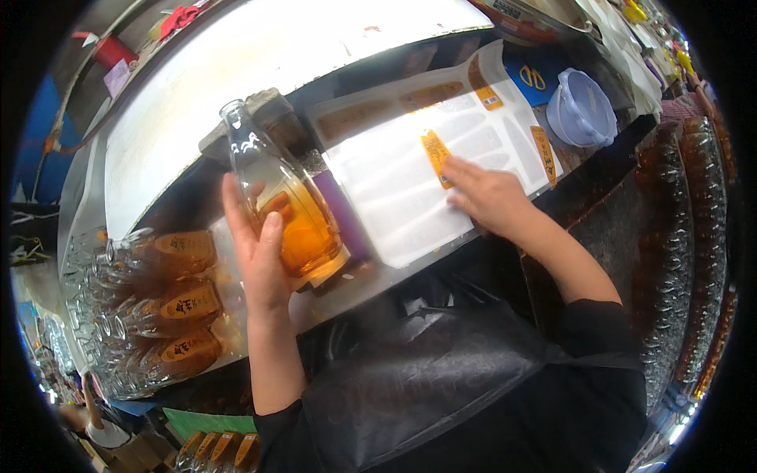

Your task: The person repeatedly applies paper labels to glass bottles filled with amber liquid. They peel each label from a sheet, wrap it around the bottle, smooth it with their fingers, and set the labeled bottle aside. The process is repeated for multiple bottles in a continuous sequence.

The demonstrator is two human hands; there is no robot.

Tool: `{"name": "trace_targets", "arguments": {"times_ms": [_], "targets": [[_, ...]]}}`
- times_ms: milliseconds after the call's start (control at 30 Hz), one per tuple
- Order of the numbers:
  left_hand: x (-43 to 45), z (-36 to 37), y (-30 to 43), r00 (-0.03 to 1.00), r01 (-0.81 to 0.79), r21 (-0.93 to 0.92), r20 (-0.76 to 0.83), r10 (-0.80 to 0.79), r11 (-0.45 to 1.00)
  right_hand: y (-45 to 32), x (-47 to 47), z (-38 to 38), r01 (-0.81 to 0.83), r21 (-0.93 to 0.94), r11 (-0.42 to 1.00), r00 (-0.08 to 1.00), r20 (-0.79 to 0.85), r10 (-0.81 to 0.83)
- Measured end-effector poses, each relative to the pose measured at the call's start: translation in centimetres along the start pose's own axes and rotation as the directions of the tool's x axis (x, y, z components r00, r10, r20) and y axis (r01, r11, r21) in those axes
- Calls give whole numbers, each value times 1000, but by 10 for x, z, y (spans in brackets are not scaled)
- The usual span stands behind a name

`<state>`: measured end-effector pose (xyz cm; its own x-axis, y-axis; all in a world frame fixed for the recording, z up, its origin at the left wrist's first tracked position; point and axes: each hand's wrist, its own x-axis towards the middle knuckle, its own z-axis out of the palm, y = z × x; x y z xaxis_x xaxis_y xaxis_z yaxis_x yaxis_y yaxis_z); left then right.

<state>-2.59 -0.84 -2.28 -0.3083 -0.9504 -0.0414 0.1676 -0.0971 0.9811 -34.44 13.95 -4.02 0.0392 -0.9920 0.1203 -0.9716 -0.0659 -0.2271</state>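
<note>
My left hand [260, 254] is wrapped around a clear glass bottle [307, 227] part-filled with amber liquid. The bottle leans, its open neck pointing up and left. My right hand [491, 195], blurred, has its fingertips on an orange label [434, 152] bearing dark writing. This label lies across the blank label outlines of a white backing sheet [408, 230]. Further orange labels remain on the sheet, one near the top [485, 86] and another along the right edge [543, 155].
Several labelled amber bottles [189, 301] lie on their sides at the left. Behind the held bottle is a dark block [269, 112]. A light-blue bucket [582, 109] and yellow-handled scissors [531, 77] sit at the far right. Rows of bottles [701, 236] stand beyond.
</note>
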Motion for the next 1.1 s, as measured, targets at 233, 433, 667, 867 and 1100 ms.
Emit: {"name": "trace_targets", "arguments": {"times_ms": [233,433,667,867,1100], "targets": [[-1,-3,-6,999,11,-64,30,-9,998,-26,-64,21,273,-150,950,961,93,-262],[0,-5,-1,997,29,-50,74,-25,998,-30,-13,-8,-291,500,816,917,389,89],[4,-9,6,999,-46,141,35,42,989,-97,122,-88,36,700,713,998,5,-55],[26,-13,20,988,-133,318,-34,152,939,-153,127,-73,663,-59,747,747,-19,-665],[40,-6,27,971,-106,544,-126,206,832,-157,106,-33,717,-284,637,622,-154,-768]]}}
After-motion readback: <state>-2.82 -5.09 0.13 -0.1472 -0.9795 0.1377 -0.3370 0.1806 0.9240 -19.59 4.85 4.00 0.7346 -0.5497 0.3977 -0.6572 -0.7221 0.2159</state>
